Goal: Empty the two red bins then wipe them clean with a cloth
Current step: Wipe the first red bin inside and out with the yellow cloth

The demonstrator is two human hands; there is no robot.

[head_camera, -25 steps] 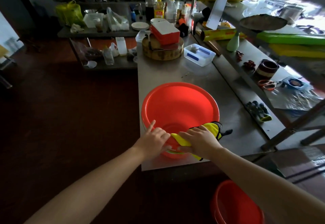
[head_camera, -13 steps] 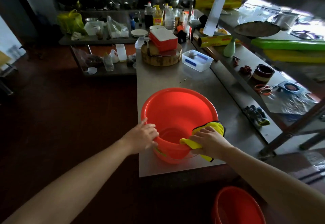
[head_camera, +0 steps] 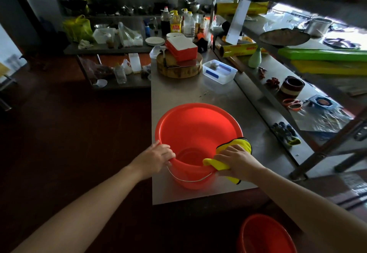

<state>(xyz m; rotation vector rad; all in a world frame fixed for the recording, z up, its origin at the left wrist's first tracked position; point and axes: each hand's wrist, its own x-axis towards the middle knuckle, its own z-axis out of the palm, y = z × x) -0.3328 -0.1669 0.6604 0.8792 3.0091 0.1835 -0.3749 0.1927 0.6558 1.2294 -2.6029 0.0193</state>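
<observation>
Red bin [head_camera: 198,127]: left hand [head_camera: 156,158] grips its rim, right hand [head_camera: 236,160] holds yellow cloth [head_camera: 243,143] there.

This is a kitchen. A steel table [head_camera: 178,97] holds a round wooden chopping block [head_camera: 178,71]. Bottles of oil and sauce [head_camera: 175,25] stand near a stack of plates [head_camera: 155,41].

Left hand [head_camera: 156,158] and cloth [head_camera: 216,164] slid apart along bin [head_camera: 198,125] rim.
</observation>
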